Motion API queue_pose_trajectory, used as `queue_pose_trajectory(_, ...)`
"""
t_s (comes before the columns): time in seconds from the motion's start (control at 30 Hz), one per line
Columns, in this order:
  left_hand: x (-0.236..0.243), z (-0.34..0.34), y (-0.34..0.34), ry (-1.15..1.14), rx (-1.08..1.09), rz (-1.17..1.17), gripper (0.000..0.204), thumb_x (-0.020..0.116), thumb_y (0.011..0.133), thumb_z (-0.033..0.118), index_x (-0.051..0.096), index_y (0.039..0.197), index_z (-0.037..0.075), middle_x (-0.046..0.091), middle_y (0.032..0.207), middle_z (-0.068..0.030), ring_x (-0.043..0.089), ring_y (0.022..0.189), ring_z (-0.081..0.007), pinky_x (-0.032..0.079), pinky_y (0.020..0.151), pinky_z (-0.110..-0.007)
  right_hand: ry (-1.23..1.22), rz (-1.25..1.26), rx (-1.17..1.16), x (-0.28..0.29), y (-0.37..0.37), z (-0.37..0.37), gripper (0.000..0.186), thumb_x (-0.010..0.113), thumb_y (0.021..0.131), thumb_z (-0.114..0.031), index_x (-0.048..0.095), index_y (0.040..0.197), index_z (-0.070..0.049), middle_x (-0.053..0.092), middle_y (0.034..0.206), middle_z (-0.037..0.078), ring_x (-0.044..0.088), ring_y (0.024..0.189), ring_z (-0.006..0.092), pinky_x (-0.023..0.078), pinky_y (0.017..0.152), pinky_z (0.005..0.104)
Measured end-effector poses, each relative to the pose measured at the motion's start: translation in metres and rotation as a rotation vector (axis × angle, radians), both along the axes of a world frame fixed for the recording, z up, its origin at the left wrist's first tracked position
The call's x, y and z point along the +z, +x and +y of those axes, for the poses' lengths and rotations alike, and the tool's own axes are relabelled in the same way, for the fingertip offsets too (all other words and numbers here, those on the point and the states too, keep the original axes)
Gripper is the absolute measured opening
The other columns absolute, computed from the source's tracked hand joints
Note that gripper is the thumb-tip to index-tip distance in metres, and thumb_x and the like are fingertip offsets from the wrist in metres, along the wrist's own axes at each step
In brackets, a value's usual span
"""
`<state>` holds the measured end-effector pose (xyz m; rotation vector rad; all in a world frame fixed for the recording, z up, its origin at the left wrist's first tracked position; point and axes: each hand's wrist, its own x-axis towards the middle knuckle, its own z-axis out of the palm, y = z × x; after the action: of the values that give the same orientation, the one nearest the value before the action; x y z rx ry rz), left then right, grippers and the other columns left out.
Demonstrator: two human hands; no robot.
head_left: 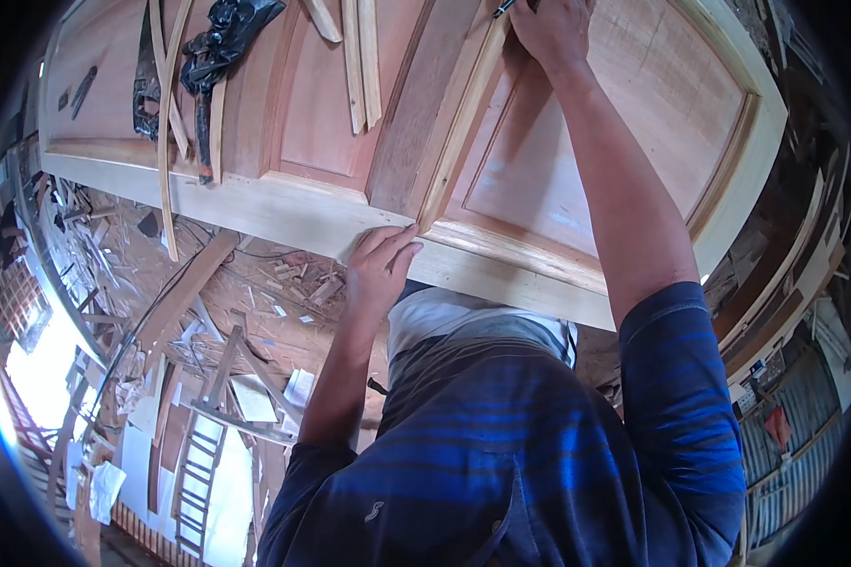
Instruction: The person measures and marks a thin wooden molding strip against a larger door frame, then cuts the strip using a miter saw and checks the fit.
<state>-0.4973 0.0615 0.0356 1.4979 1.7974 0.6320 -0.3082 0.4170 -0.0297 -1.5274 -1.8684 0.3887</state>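
A large wooden door panel (284, 215) with recessed panels lies flat in front of me. Across it runs a pale wooden moulding strip (459, 128), set along the edge of a recess beside a darker crosspiece. My left hand (380, 266) is at the near rim of the door, its fingers bent together and its fingertips against the strip's near end. Farther off, my right hand (550, 36) reaches to the strip's far part, partly cut off by the top edge. From its fingers sticks a dark, slim pen-like tool (503, 8); its far end is out of sight.
On the door's left part lie loose wooden strips (354, 71), a black plastic bag (227, 38) and a handsaw (147, 94). One long thin strip (165, 170) overhangs the near edge. Wood scraps (298, 279) and a plank (184, 293) litter the floor. Curved wooden pieces (804, 274) stand at right.
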Motion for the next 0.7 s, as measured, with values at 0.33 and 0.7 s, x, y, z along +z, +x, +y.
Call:
queue_pose_trajectory(0.33, -0.004, 0.008, -0.001, -0.068, 0.11, -0.084, 0.014, 0.082, 0.089, 0.007, 0.083, 0.103, 0.006, 0.076, 0.094, -0.0103, 0.073, 0.087, -0.0237, 0.058, 0.079, -0.035, 0.028, -0.066, 0.042, -0.003, 0.0, 0.001, 0.072, 0.076, 0.083, -0.015, 0.049, 0.15, -0.007, 0.058, 0.147, 0.021, 0.049, 0.141, 0.042, 0.036, 0.121, 0.0521)
queue_pose_trajectory(0.7, 0.018, 0.049, -0.007, -0.217, 0.24, -0.216, 0.024, 0.081, 0.092, 0.008, 0.079, 0.114, -0.001, 0.078, 0.104, -0.0125, 0.073, 0.088, -0.0161, 0.058, 0.08, -0.03, 0.042, -0.091, 0.043, -0.001, 0.003, 0.0, 0.067, 0.073, 0.086, -0.014, 0.051, 0.149, -0.006, 0.058, 0.148, 0.02, 0.048, 0.143, 0.0415, 0.036, 0.122, 0.0518)
